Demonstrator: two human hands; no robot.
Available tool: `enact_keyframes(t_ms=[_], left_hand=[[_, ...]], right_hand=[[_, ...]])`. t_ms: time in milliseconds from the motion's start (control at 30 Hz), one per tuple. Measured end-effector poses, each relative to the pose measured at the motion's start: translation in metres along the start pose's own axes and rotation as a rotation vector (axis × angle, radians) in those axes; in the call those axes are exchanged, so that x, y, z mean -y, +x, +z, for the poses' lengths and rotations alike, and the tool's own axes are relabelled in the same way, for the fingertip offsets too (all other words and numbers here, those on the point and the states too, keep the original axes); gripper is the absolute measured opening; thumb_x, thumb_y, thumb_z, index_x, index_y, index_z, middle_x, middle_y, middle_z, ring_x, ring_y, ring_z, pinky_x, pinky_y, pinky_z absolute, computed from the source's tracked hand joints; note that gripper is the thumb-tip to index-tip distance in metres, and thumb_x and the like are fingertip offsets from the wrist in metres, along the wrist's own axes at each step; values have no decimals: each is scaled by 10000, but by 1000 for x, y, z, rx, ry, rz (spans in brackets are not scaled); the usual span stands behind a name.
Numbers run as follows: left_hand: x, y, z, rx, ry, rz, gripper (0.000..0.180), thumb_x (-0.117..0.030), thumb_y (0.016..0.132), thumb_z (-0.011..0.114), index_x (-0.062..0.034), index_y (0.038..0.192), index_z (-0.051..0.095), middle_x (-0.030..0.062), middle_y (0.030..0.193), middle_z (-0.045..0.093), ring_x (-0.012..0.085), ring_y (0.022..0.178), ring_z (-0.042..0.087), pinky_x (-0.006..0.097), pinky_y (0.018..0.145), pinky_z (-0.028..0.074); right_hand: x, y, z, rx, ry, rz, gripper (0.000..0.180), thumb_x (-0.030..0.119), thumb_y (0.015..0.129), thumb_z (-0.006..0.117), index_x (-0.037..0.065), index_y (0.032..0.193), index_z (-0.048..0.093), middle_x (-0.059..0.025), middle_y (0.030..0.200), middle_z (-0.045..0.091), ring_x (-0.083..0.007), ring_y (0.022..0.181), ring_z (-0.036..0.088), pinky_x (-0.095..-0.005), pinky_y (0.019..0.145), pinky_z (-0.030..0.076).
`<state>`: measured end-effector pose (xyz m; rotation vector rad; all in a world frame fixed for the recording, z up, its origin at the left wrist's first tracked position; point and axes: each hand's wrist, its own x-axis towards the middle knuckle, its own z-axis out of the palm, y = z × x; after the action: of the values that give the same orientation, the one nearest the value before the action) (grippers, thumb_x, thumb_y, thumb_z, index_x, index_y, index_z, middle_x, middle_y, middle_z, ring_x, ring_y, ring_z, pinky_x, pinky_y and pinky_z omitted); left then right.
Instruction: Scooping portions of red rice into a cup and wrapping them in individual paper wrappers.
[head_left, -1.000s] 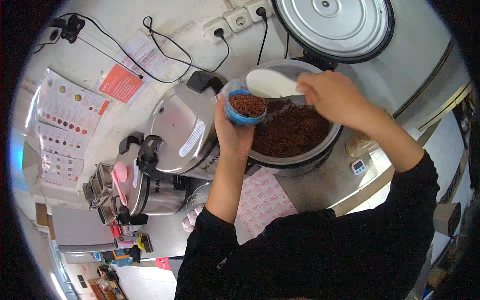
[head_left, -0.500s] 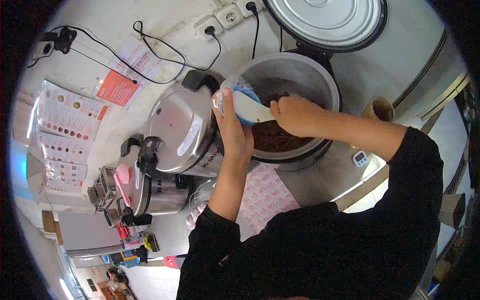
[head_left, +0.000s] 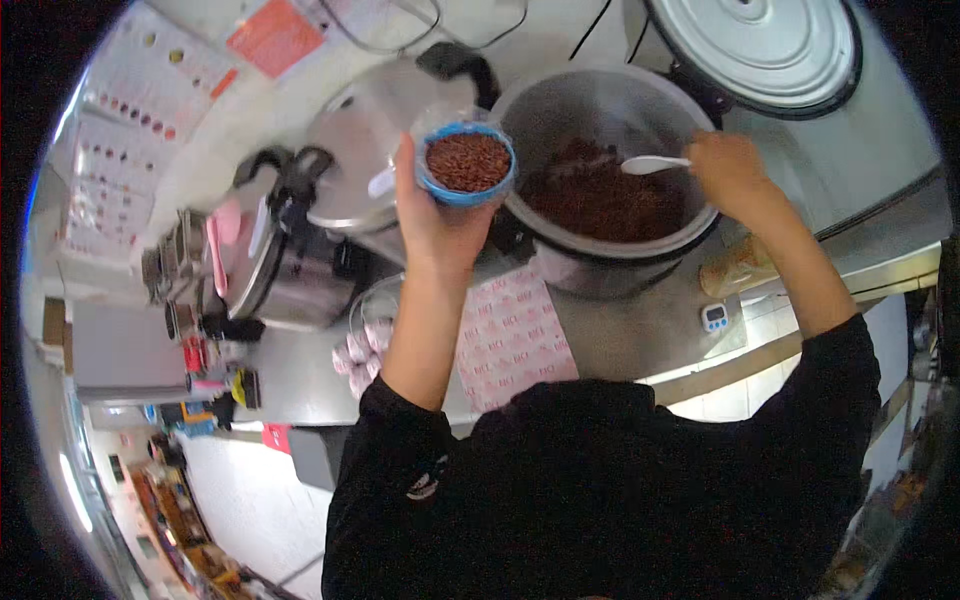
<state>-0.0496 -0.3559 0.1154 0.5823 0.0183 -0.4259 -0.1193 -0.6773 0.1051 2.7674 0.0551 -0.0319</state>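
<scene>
Big open rice cooker pot (head_left: 610, 150) sits on the steel counter (head_left: 640, 335), well filled with dark reddish-brown cooked grain (head_left: 600, 195); its round lid (head_left: 750, 45) stands up behind it. Second cooker (head_left: 375, 140), lid shut, sits just beside it to the left, with a smaller steel appliance (head_left: 285, 265) further left. Left hand (head_left: 440, 215) is wrapped round a small blue-rimmed cup (head_left: 466, 163), holding it up beside the pot's left rim, not over the pot; cup is already full of the same grain, about level with the rim. Right hand (head_left: 730, 170) is closed on the handle of a white scoop (head_left: 655, 163), scoop head down over the grain inside the pot. Risks, biggest first: the pot looks like it could be hot, and the right wrist sits right on its far rim, so a burn or a flinch is possible. The cup is full and held off the pot edge, so any tilt or another scoop on top would likely drop grain onto the counter or the pink patterned sheet (head_left: 515, 335) below. The scoop has to cross the gap to the cup, and loose grains may fall on the way. Small white timer (head_left: 714, 317) near the counter edge could get knocked by the right elbow.
</scene>
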Motion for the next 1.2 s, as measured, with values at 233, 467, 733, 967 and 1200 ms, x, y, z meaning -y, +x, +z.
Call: enact_keyframes(t_ms=[233,467,733,967,1200], left_hand=[[-20,-105,-98,-164,-149,20,558,-586,876,448,-133,1184,552,102,1162,591,305,1076,544,499,880,417],[39,-178,-246,-483,-165,67,553,-555,920,376,-95,1160,567,110,1136,610,281,1066,575,459,921,457],[92,-192,-231,-554,-18,-87,548,-485,971,306,-42,1206,528,140,1178,590,285,1135,543,434,986,421],[114,-177,-260,-573,1508,524,319,-211,928,548,0,1165,510,175,1019,571,315,977,548,435,874,410],[100,-239,-307,183,1983,215,407,-226,800,685,-82,1154,545,102,1166,555,314,1182,475,434,999,389]], right_hand=[[46,-76,-29,-6,1277,10,303,183,940,519,25,1190,584,-86,864,642,-138,816,614,-339,746,491],[182,-155,164,558,1256,255,328,207,946,523,7,1205,549,-114,1000,617,-186,883,603,-325,785,490],[288,-121,175,28,1512,1,342,203,957,470,54,1260,522,-129,1245,554,-287,1030,577,-431,932,444],[344,-94,127,839,2516,409,509,467,963,400,88,1299,458,-120,1199,571,-292,1031,583,-477,905,481],[370,-79,154,-174,1162,-311,619,199,694,772,162,1246,493,-146,1226,464,-355,1116,464,-453,938,412]])
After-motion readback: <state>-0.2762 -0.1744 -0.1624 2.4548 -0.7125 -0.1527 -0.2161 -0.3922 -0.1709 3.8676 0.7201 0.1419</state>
